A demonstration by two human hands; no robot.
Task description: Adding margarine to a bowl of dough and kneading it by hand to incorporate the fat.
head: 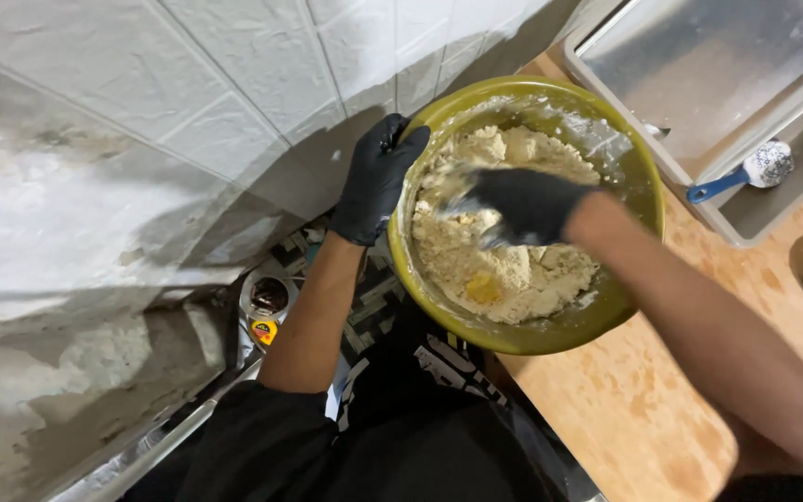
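Even indoor light, soft shadows on wall point(141, 186); right hand point(522, 204) motion-blurred; wide-angle bend at edges.

- The bowl point(634, 167) sat at the edge of the table point(643, 409), partly over the person's lap.
- Dough point(504, 270) lay in the bowl.
- The left hand point(375, 181) was on the bowl's left rim, between the bowl and the tiled wall point(188, 139).
- The right hand point(524, 203) was inside the bowl, on the dough.
- A tray point(699, 74) lay behind the bowl, to its right.
- A scoop point(745, 175) lay in a second tray point(764, 209), just beside the first.
- A jar point(268, 302) stood below the left forearm, by the wall.
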